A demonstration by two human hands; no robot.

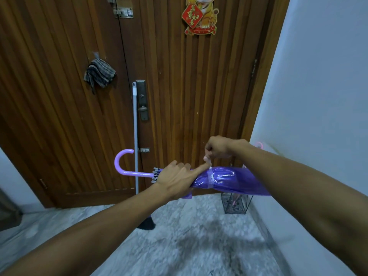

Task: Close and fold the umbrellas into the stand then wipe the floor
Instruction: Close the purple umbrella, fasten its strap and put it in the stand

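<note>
A closed purple umbrella (pixel 225 180) lies nearly level across the middle of the frame, its glossy, translucent plastic canopy gathered into wrinkled folds and bound by a pale clear strap (pixel 210 179). Its smooth lilac hook handle (pixel 121 163) curls upward at centre left, and the small dark rib tips bunch just beside the left hand (pixel 176 179). That hand's grip wraps the gathered canopy from above, the index finger stretched straight along the fabric to press at the strap. The right hand (pixel 219 149), just above, holds its grip pressed together, pinching the free end of the strap between thumb and fingertip. Below the umbrella at lower right of centre, a dark wire-mesh stand (pixel 236 204) with a square box shape sits on the floor against the white wall; something pink shows inside it. The floor (pixel 179 246) is speckled grey-white stone with a dark wet-looking patch low in the frame. Behind rises a ribbed brown wooden door (pixel 179 96) with a metal lock plate. A thin grey mop pole (pixel 135 136) leans upright against it, its dark head on the floor. A striped crumpled cloth (pixel 99 73) hangs at upper left, and a red-and-gold tiger decoration (pixel 200 15) is stuck at the top.
</note>
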